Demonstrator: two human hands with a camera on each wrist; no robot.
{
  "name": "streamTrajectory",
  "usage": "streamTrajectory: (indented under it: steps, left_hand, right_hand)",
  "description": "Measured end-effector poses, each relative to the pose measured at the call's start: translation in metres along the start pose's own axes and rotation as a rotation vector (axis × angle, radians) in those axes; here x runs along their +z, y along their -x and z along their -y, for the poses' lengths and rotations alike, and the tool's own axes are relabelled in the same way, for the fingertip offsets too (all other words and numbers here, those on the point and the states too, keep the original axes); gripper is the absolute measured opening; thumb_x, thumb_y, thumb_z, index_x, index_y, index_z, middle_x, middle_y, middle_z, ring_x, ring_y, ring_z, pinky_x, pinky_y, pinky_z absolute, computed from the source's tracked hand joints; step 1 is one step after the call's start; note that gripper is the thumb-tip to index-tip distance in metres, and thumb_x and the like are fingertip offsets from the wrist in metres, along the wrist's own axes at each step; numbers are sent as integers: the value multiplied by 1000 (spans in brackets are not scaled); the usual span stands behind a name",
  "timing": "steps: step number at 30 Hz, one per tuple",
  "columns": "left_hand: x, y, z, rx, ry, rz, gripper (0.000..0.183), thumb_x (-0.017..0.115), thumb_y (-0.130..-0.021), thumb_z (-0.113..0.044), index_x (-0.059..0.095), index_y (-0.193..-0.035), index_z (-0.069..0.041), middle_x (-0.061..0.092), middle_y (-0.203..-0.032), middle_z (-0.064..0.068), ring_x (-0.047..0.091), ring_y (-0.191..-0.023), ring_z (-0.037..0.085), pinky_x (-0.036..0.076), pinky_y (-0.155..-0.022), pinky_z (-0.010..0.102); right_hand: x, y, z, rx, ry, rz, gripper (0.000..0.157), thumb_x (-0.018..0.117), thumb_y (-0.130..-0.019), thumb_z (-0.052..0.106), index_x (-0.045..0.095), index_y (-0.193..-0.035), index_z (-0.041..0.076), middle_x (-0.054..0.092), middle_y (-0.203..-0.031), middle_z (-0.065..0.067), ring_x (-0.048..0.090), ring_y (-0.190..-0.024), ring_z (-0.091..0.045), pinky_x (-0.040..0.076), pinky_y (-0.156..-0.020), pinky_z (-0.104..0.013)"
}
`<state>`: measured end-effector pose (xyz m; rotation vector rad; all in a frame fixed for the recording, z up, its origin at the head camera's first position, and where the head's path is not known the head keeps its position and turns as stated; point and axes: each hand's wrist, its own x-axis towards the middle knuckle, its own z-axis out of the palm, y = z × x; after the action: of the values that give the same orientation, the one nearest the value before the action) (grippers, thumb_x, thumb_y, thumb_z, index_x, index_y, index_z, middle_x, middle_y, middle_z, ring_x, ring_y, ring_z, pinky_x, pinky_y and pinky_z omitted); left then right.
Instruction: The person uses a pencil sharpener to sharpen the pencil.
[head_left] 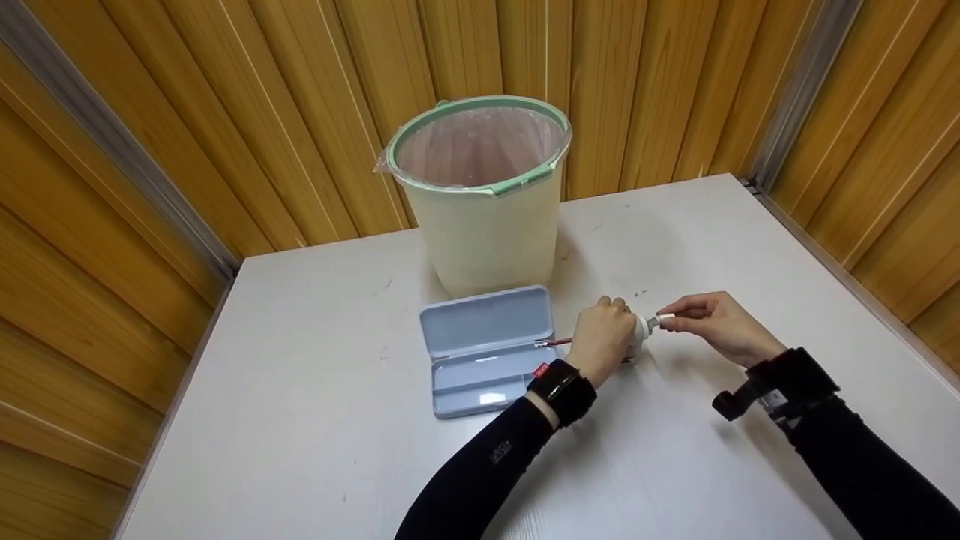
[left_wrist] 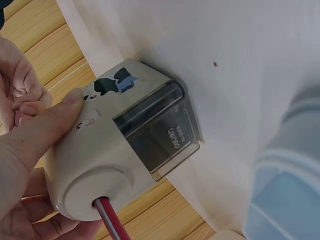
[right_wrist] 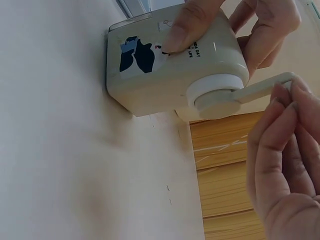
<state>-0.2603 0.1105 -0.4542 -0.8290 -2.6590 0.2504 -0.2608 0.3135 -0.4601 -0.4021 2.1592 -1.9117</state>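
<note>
On the table, my left hand (head_left: 604, 337) grips a white crank pencil sharpener (left_wrist: 95, 155), thumb on its top near dark stickers. A red pencil (left_wrist: 112, 220) sticks out of the hole in the sharpener's front. Its clear shavings drawer (left_wrist: 162, 135) shows in the left wrist view. With thumb and fingertips, my right hand (head_left: 716, 324) pinches the end of the crank handle (right_wrist: 262, 89) on the sharpener's other side. A blue pencil case (head_left: 484, 382) lies open left of the left hand, and the pencil's end reaches over its edge.
A cream bin (head_left: 491, 240) with a green rim and a clear liner stands behind the pencil case. Wood-patterned panels (head_left: 315, 120) rise at the back and both sides of the white table (head_left: 300, 420).
</note>
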Motion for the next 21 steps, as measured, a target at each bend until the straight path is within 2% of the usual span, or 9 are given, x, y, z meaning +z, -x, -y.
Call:
streamTrajectory:
  steps: [7, 12, 16, 21]
  left_hand:
    - [1, 1, 3, 14, 7, -5, 17, 71, -86, -24, 76, -102, -23, 70, -92, -8, 63, -83, 7, 55, -64, 21]
    - [1, 0, 5, 8, 14, -16, 16, 69, -87, -20, 76, -102, -21, 70, -90, -8, 63, -81, 7, 56, -64, 21]
    - [2, 0, 6, 15, 21, -22, 17, 70, -87, -21, 76, -102, -20, 70, -90, -8, 64, -81, 8, 56, -64, 22]
    - [3, 1, 5, 22, 37, -23, 18, 70, -87, -21, 76, -104, -20, 71, -92, -7, 64, -82, 8, 56, -64, 22]
  right_hand:
    - [3, -8, 0, -34, -28, -52, 15, 63, -93, 0, 70, -105, -5, 76, -95, 5, 71, -88, -6, 55, -83, -19]
    - [2, -13, 3, -37, 13, -62, 15, 64, -92, 1, 71, -105, -4, 76, -94, 6, 70, -88, -6, 56, -82, -21]
    - [3, -14, 2, -36, 42, -107, 19, 67, -92, 5, 70, -106, -6, 75, -93, 8, 69, -87, -6, 56, -83, -22]
    - [4, -15, 1, -48, 26, -132, 19, 67, -92, 6, 70, -106, -6, 75, -93, 8, 69, -88, -5, 56, -83, -21]
